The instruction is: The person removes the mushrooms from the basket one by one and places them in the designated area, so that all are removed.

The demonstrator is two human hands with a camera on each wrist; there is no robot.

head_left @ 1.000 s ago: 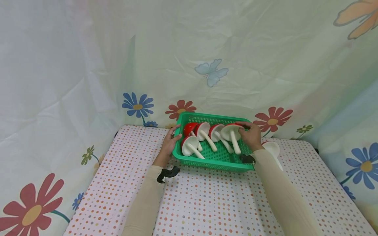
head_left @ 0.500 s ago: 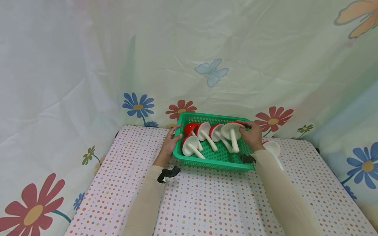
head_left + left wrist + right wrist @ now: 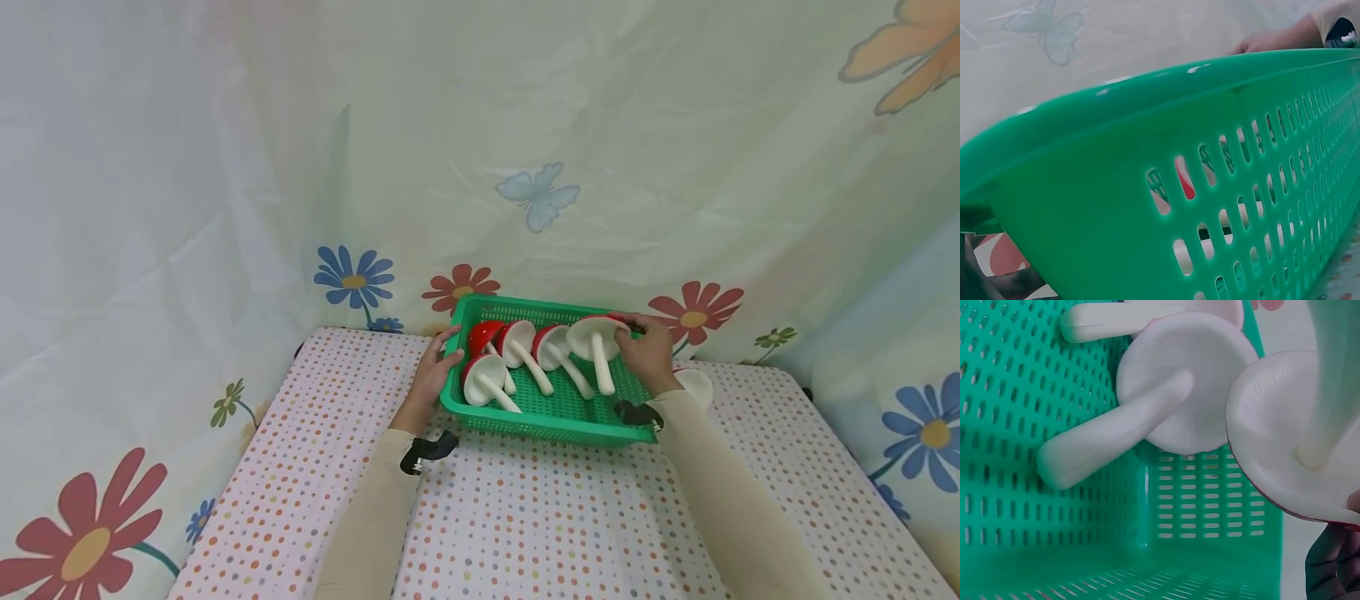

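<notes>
A green plastic basket with slotted walls stands on the table, holding several mushroom-shaped pieces with red caps and white stems. At its left end, my left hand holds the rim, thumb over the top; in the left wrist view the basket wall hides most of that hand. My right hand pinches the cap edge of a toy mushroom at the right end, its white underside and stem facing me. Beside that one lies another toy mushroom, its stem slanting down into the basket.
Another toy mushroom lies on the dotted tablecloth right of the basket, partly behind my right forearm. A printed cloth backdrop with flowers and butterflies rises close behind the basket.
The head view has tilted up slightly, so everything sits lower in it. The pinched mushroom has risen slightly relative to the basket. My left hand stays at the rim.
</notes>
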